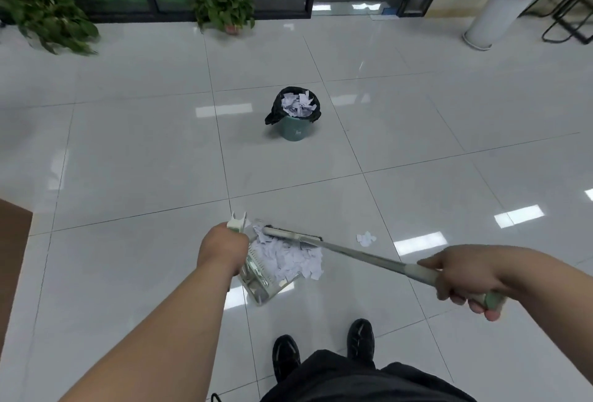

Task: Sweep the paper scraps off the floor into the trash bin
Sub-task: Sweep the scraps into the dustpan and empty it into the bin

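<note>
Your right hand (465, 276) grips the broom handle (369, 255); your left hand (223, 246) clenches the dustpan handle (237, 222). The broom head (288, 234) sits at 12 o'clock of the paper scraps (288, 258) heaped across the dustpan (256, 286). Keep its lip flat on the floor (128, 160), stroke short, and fetch the 1 stray cluster (365, 238) at 3 o'clock. The trash bin (296, 130) stands well beyond, 12 o'clock.

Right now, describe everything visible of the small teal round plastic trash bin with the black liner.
The teal round plastic trash bin stands upright on the glossy pale tiled floor, narrowing toward its base, a faint pale mark on its front. A black plastic bag lines it, folded over the rim and hanging lower on the left of the view. White paper scraps fill it to about the rim. Only floor and bag touch it; it stands ahead of the person.
</note>
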A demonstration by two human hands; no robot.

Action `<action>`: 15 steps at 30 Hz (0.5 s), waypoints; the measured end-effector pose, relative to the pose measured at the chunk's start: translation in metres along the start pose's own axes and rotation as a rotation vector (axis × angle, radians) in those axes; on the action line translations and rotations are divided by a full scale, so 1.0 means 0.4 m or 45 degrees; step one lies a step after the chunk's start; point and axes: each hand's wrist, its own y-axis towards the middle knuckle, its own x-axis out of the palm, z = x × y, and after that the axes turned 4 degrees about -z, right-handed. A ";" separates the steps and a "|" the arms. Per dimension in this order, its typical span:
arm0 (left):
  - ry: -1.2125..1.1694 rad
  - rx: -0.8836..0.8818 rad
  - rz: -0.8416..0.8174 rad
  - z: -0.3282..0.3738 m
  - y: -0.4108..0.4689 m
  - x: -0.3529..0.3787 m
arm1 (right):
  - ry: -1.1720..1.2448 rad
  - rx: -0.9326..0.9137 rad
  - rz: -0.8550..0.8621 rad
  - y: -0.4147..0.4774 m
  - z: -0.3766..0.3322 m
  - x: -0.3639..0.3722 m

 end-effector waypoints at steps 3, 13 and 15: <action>-0.006 0.005 0.003 -0.009 0.002 -0.002 | 0.082 -0.018 0.088 -0.008 -0.007 -0.012; -0.218 -0.138 0.071 -0.110 -0.054 -0.053 | -0.101 -0.086 0.214 0.117 -0.180 0.025; -0.269 -0.184 0.134 -0.145 -0.068 -0.073 | -0.155 -0.096 0.211 0.158 -0.204 0.028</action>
